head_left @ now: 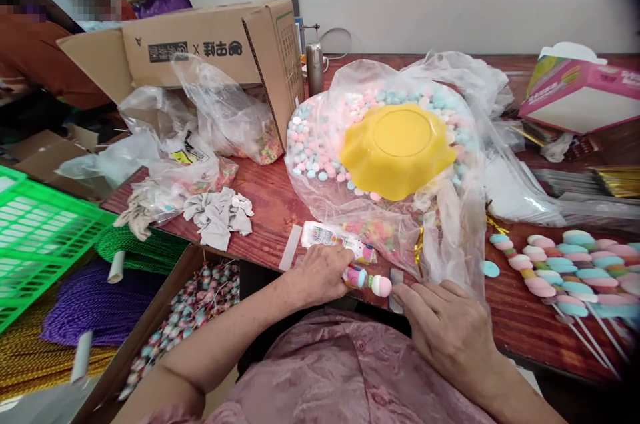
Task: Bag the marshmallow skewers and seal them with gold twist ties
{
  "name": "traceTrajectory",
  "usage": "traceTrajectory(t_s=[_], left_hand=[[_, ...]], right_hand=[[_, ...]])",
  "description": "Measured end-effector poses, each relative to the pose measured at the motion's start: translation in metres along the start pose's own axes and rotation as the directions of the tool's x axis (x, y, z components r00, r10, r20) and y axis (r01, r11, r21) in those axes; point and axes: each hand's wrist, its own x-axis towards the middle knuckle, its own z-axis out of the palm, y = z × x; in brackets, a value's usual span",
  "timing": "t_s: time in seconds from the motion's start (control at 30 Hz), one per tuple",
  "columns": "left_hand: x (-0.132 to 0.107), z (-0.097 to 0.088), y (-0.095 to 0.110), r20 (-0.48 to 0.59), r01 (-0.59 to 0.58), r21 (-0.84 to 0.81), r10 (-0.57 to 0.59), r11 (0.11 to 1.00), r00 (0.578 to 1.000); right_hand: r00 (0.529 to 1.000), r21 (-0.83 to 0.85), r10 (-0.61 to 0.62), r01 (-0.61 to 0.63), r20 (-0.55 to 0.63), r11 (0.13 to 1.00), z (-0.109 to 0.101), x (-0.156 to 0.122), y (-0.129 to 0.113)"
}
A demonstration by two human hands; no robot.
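Note:
My left hand point(323, 274) is closed on a marshmallow skewer point(381, 286), whose round pink-and-white end points toward my right hand. Its rear part is hidden under my fingers. Just beyond that hand lie printed clear plastic sleeves point(333, 237). My right hand point(445, 317) has its fingers curled at the table edge, thumb beside a small greyish strip point(396, 291); what it pinches, if anything, is hidden. Finished marshmallow skewers point(575, 271) in pink, blue and white are piled to the right, near a loose blue marshmallow disc point(491, 269).
A large clear bag of marshmallows point(310, 151) has an upturned yellow bowl point(400, 151) on it. A cardboard box point(210, 44) and grey cloth point(220, 214) are left. A box of skewers point(200, 304) and a green basket point(50, 231) stand below. A person point(45, 57) sits far left.

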Motion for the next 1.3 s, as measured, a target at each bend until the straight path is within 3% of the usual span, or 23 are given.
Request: traceTrajectory(t_s=[0.33, 0.53, 0.77, 0.97, 1.03, 1.13, 1.23, 1.3], left_hand=[[0.000, 0.007, 0.008, 0.035, -0.008, -0.032, 0.009, 0.999, 0.999], [0.004, 0.014, 0.011, 0.037, -0.041, -0.083, 0.044, 0.996, 0.998], [0.004, -0.001, 0.011, -0.039, 0.021, -0.176, -0.028, 0.984, 0.999], [0.014, 0.008, 0.018, -0.057, -0.084, -0.352, 0.069, 0.932, 0.996], [0.014, 0.005, 0.017, -0.070, -0.104, -0.468, 0.080, 0.878, 0.994], [0.008, -0.008, 0.010, -0.046, -0.104, -0.707, 0.102, 0.700, 0.994], [0.001, -0.020, 0.001, 0.084, 0.021, -0.871, 0.107, 0.492, 0.991], [0.000, -0.019, -0.001, 0.199, 0.137, -0.906, 0.116, 0.401, 0.973]], right_hand=[[1.000, -0.050, -0.025, 0.026, 0.008, 0.998, 0.015, 0.013, -0.012], [0.994, 0.097, 0.043, -0.053, 0.097, 0.994, 0.038, 0.024, -0.015], [0.983, 0.366, 0.176, -0.182, 0.051, 0.913, 0.013, 0.030, 0.012], [0.997, 0.251, 0.072, -0.073, 0.013, 0.965, 0.026, 0.028, 0.009], [0.998, 0.263, 0.057, -0.061, 0.022, 0.963, 0.031, 0.025, 0.011], [0.999, 0.347, 0.040, -0.042, 0.012, 0.937, 0.029, 0.020, 0.021], [0.997, 0.380, 0.031, -0.004, -0.065, 0.925, 0.020, 0.020, 0.029], [0.994, 0.366, 0.023, 0.019, -0.109, 0.931, 0.015, 0.022, 0.031]])
